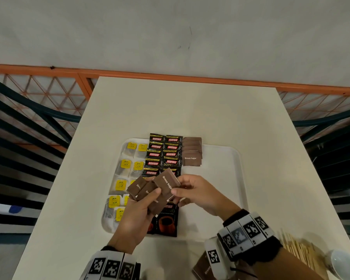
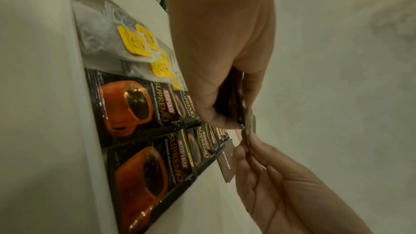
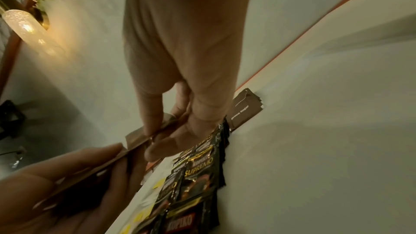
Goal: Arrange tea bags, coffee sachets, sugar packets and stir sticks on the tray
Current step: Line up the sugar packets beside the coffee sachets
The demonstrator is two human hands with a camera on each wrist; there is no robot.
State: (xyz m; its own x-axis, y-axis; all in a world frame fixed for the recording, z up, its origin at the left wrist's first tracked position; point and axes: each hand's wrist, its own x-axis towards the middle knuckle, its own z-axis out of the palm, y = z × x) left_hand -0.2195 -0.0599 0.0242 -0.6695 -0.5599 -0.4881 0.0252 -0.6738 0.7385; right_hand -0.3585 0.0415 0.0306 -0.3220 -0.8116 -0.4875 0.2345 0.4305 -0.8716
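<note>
**A:** What occupies the white tray [image 1: 220,156] on the tabletop [image 1: 190,110]?

**B:** Three groups. At the left lie the tea bags [image 1: 125,168] with yellow tags, in two columns. Beside them, in the middle, lie the black coffee sachets [image 1: 164,154], overlapping in two columns from the far rim to the near rim. Just right of these, at the far edge, lies a short overlapping row of brown sugar packets [image 1: 192,156]; the nearest one shows its label face up.

**A:** And the hands?

**B:** Both are raised above the near half of the tray. The left hand [image 1: 136,209] holds a fanned bundle of brown packets [image 1: 143,188], thumb on top and fingers curled beneath. The right hand [image 1: 200,194] pinches the uppermost packet [image 1: 167,183] of that fan between thumb and fingertips; that packet still touches the bundle. So each grip is clamped on sugar packets.

**A:** What else is on the tabletop?

**B:** At the near right corner, off the tray, lies a pile of wooden stir sticks [image 1: 297,249], blurred, next to a white cup [image 1: 343,263]. One more brown packet [image 1: 202,267] lies near the front edge, partly hidden by the right wrist band.
</note>
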